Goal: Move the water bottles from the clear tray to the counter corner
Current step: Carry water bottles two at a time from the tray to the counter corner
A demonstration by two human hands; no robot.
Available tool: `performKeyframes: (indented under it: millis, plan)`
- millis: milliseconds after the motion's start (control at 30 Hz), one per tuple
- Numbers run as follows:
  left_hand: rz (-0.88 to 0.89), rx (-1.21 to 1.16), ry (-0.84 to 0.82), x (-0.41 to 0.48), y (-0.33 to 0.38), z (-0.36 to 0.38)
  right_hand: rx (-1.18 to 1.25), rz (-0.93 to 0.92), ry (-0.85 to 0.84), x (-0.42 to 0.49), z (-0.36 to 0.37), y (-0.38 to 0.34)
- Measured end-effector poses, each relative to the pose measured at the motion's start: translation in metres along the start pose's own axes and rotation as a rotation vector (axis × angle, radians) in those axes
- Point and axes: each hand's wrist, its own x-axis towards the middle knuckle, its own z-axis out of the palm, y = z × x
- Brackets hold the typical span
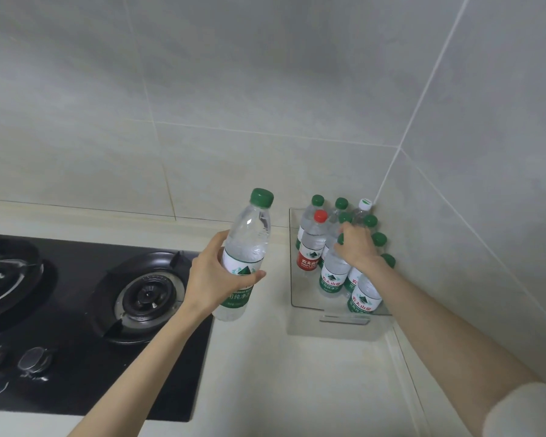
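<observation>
While a clear plastic green-capped water bottle (245, 257) is held aloft around its label by the left hand (215, 275), another green-capped bottle (334, 269) in the clear plastic tray (306, 307) is clasped near its neck by the right hand (356, 247). Full bottles are judged weighty, smooth and slightly yielding; the waist is best gripped.

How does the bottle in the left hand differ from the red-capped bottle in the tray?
The bottle in the left hand has a green cap and a green-and-white label; the red-capped bottle has a red label. The first is lifted, tilted, outside the clear tray; the second stands upright inside it among other bottles. Both are clear plastic with water.
</observation>
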Motion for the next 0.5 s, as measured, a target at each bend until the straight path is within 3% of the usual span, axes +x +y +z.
performKeyframes:
  millis: [267, 500]
  plan:
    - [-0.026, -0.049, -0.014, -0.006, 0.001, -0.009, 0.216, -0.006, 0.118, -0.024, -0.002, -0.014]
    - [-0.016, -0.029, 0.019, -0.010, 0.005, -0.027, 0.365, -0.286, 0.356, -0.033, -0.062, -0.057]
